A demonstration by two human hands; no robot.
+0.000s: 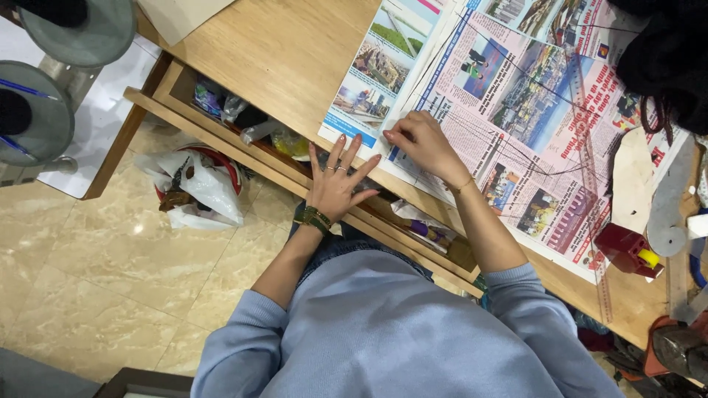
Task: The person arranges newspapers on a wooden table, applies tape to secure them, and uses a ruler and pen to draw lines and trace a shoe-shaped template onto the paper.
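My left hand (335, 180) lies flat with fingers spread over the front edge of an open wooden drawer (221, 140), just below the edge of the wooden table (287, 51). It wears rings and a green bracelet and holds nothing. My right hand (417, 144) rests on the newspaper (531, 110) spread over the table, fingers curled and pinching the paper's near edge. Thin dark lines are drawn across the newspaper. A second newspaper sheet (380, 63) lies to the left, beside my right hand.
The drawer holds small packets and clutter (276, 136). A white plastic bag (195, 184) lies on the tiled floor. A red tool (627, 249), a long ruler (594, 199), curved templates (667, 199) and dark cloth (664, 59) sit at the table's right. Two round grey stools (44, 110) stand at left.
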